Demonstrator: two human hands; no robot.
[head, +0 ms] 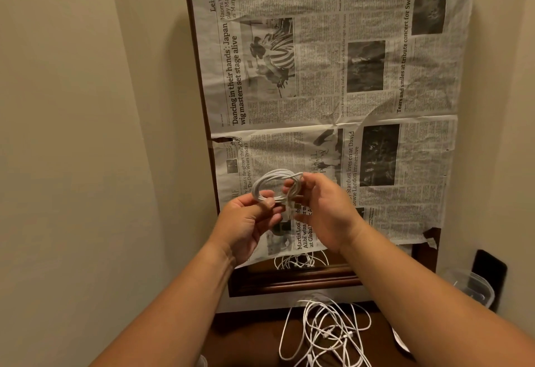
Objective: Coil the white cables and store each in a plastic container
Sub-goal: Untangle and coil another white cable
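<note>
Head view: both hands, left hand [249,222] and right hand [324,210], apparently grip coiled cable [270,185].

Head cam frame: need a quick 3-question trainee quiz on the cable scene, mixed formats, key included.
1. True or false: both hands hold the coiled white cable.
2. What covers the table? A) cloth B) newspaper C) foil
3. Where do the loose white cables lie relative to the hands: nearer the person or farther?

Key:
1. True: left hand and right hand grip it.
2. B, newspaper.
3. Nearer: loose white cables.
</note>
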